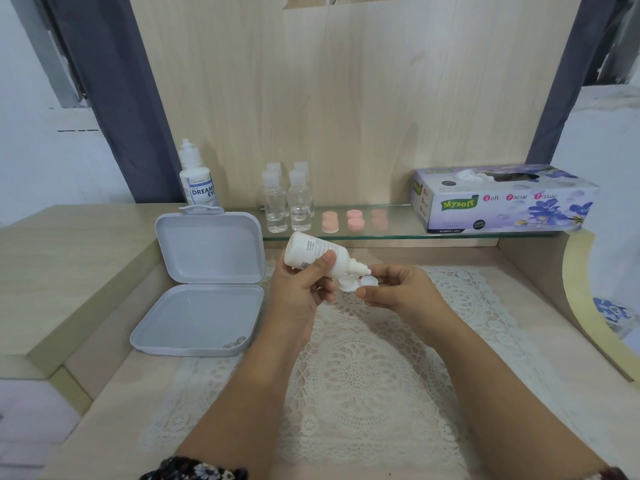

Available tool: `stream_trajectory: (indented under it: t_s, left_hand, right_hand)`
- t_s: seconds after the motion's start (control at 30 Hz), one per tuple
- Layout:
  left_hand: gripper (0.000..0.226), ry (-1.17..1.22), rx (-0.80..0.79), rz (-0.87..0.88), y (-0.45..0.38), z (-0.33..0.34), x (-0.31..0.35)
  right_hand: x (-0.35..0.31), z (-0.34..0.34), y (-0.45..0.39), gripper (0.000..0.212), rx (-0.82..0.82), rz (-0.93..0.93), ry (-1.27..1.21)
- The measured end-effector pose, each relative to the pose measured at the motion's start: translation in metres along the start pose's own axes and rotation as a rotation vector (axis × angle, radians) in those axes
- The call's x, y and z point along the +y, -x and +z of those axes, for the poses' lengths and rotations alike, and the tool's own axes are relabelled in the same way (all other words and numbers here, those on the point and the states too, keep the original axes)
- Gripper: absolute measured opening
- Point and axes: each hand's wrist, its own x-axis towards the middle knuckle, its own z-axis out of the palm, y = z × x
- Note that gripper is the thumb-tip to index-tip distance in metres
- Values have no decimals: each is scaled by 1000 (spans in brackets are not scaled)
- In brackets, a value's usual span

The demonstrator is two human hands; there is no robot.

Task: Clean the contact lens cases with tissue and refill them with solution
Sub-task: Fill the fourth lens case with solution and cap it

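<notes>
case wells: liquid level indiscernible | box contents: too small | bottle print: blurred

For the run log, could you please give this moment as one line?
left hand: holds tilted solution bottle | right hand: holds open lens case | nozzle over case

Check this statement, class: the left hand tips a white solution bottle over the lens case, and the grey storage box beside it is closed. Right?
Not quite. The head view shows the grey storage box open, lid raised. The left hand does tip the white solution bottle over the lens case.
</notes>
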Motion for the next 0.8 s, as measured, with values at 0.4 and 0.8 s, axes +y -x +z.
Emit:
stream_trajectory:
  t_s: [0.4, 0.8]
  left_hand:
    - [46, -14, -9, 1, 0, -1, 0]
    - [46, -17, -3, 13, 0, -1, 1]
  right_hand:
    - [-1, 0, 0, 27, -4, 1, 16]
    - [-1, 0, 1, 26, 1, 8, 6]
